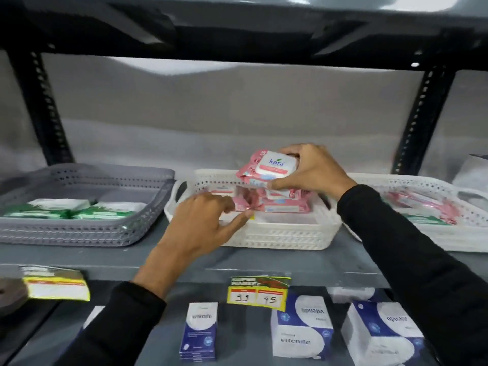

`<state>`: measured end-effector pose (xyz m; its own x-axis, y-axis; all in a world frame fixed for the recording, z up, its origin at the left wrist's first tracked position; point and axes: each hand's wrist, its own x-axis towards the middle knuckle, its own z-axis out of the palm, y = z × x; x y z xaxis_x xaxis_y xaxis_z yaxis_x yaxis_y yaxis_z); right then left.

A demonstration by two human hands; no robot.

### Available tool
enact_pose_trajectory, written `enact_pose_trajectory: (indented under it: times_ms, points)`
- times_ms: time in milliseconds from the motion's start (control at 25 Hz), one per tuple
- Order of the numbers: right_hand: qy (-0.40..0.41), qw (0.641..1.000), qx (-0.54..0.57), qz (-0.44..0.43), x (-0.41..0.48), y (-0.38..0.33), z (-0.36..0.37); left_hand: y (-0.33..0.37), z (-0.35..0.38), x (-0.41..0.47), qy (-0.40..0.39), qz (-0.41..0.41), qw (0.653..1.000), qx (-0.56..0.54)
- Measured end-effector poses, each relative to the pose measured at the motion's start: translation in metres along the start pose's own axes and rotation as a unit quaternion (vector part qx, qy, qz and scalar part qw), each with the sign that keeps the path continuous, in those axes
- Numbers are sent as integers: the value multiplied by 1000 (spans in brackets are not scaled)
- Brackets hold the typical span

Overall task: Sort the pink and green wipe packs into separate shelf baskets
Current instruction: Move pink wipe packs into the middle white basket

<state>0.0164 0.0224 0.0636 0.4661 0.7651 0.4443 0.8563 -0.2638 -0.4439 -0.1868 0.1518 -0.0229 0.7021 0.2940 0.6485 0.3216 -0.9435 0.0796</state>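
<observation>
Pink plastic wipe pack with a white "kara" lid label [272, 167] sits clamped in the right hand [309, 170], thumb under its near edge and fingers over the far one, held just above the heap of pink wipe packs [274, 203] already lying in the middle white perforated plastic basket [285, 236]. The left hand [203, 223] holds nothing; its fingers are loosely spread, and the forefinger rests at the near left of that heap, seemingly steadying it. To place this pack well, I judge it should go down flat and square on the pile, then be let go only once it is seated (the stack looks uneven and could slide). Room above is generous, the upper dark metal shelf [237, 35] being well clear, but the basket's near rim and left handle loop stand close to both wrists. At left, the grey perforated basket [79, 233] holds green wipe packs [71, 210]; at right, another white basket [449, 239] still mixes pink and green.
</observation>
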Motion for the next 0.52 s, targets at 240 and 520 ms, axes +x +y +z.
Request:
enact_pose_trajectory:
  times_ms: [240, 520]
  points:
    - [-109, 993, -12, -41, 26, -57, 90, -51, -4, -40, 57, 28, 997, 49]
    - [-153, 984, -90, -21, 33, -47, 130, -54, 13, -46, 95, 45, 994, 25]
